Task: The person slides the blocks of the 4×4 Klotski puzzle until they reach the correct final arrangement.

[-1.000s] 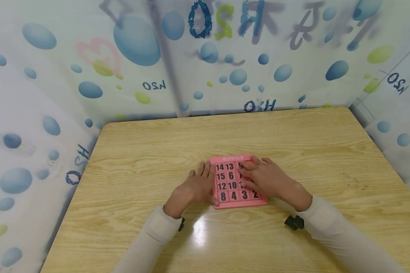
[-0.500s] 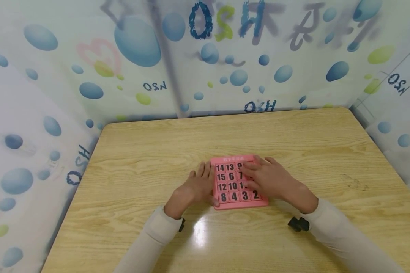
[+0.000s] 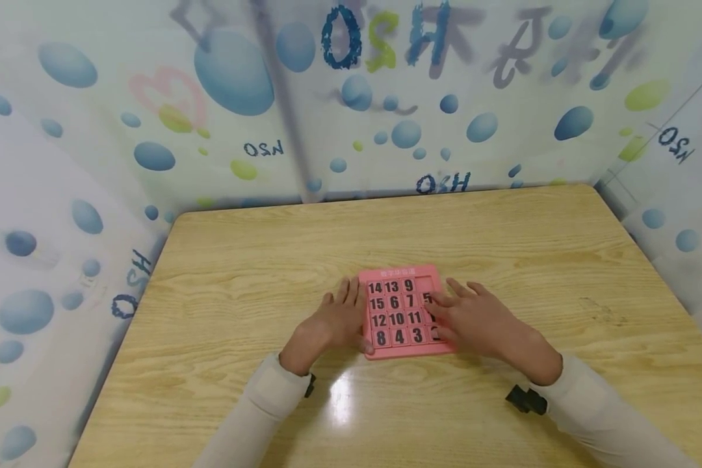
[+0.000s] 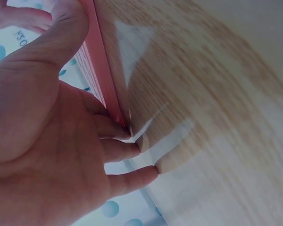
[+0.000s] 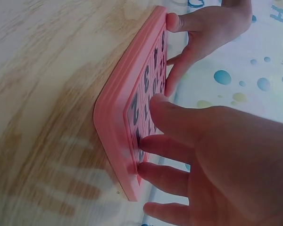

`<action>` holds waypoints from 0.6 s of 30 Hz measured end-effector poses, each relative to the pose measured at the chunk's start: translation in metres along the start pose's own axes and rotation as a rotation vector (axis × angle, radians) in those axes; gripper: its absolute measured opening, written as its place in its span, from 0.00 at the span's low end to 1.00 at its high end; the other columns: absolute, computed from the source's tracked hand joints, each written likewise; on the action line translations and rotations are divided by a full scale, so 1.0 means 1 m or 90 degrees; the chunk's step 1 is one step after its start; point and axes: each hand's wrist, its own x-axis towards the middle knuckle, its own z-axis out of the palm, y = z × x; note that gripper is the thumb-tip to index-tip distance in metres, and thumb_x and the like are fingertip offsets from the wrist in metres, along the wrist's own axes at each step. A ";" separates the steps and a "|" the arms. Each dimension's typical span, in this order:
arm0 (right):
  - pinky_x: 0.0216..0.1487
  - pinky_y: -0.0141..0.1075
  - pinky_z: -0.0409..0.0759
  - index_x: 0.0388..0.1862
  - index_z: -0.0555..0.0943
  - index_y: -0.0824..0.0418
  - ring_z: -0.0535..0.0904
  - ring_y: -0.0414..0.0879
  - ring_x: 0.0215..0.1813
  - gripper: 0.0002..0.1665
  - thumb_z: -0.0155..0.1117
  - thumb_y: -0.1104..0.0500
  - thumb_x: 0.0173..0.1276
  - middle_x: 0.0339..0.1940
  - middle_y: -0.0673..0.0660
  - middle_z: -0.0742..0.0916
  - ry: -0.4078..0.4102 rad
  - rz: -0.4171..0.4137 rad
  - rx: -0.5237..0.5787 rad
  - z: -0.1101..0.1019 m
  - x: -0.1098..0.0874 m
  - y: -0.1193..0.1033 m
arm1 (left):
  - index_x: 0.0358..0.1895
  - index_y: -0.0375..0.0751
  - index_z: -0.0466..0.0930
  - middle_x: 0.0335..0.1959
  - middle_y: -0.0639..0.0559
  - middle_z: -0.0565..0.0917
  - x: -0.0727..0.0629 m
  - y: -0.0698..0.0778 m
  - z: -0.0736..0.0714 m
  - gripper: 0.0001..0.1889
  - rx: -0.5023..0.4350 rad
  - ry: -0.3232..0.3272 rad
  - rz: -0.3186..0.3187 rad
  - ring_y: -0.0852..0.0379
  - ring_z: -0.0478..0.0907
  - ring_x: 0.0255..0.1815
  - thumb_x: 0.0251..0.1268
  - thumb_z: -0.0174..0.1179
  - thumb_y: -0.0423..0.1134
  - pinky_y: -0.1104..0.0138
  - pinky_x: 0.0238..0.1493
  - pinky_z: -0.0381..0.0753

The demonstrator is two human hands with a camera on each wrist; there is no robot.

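Observation:
A pink number sliding puzzle [image 3: 402, 351] lies flat on the table, its tiles marked with black numbers. One bare slot [image 3: 426, 284] shows at its top right corner. My left hand [image 3: 338, 322] lies along the puzzle's left edge with straight fingers, the thumb at the near left corner. In the left wrist view those fingers [image 4: 132, 182] reach down to the tabletop beside the pink side wall [image 4: 104, 80]. Over the right column spreads my right hand [image 3: 482, 322]; two fingertips seem to touch it near tile 5. The right hand partly hides the lower right tiles.
The wood-grain table [image 3: 257, 260] extends around the puzzle on all sides. Behind it stands a white wall [image 3: 339, 117] with blue and green bubble prints, and more such panels flank it. A black wrist device [image 3: 526, 399] sits under the right sleeve.
My right hand has drawn back to the right and slightly nearer, uncovering tiles 9, 7 and 11 and the bare top right slot. My left hand has stayed in place.

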 end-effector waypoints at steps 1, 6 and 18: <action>0.65 0.62 0.70 0.67 0.78 0.51 0.67 0.65 0.73 0.28 0.60 0.43 0.72 0.68 0.57 0.80 0.000 0.002 0.000 0.000 0.000 0.000 | 0.80 0.34 0.32 0.81 0.38 0.33 0.000 0.000 0.000 0.63 -0.001 0.001 0.001 0.42 0.30 0.81 0.54 0.66 0.62 0.46 0.79 0.45; 0.65 0.62 0.71 0.67 0.78 0.53 0.67 0.65 0.73 0.28 0.59 0.44 0.73 0.68 0.58 0.79 0.004 0.008 0.001 0.000 0.000 -0.002 | 0.80 0.34 0.32 0.81 0.38 0.33 0.001 0.000 0.001 0.64 0.001 0.004 0.000 0.42 0.31 0.82 0.54 0.66 0.63 0.46 0.79 0.46; 0.65 0.61 0.72 0.69 0.76 0.57 0.68 0.64 0.72 0.29 0.56 0.45 0.75 0.69 0.60 0.78 0.013 0.019 -0.002 0.004 0.009 0.002 | 0.80 0.34 0.33 0.81 0.37 0.33 0.001 0.000 0.001 0.63 0.004 0.006 0.003 0.41 0.32 0.82 0.54 0.66 0.63 0.46 0.78 0.47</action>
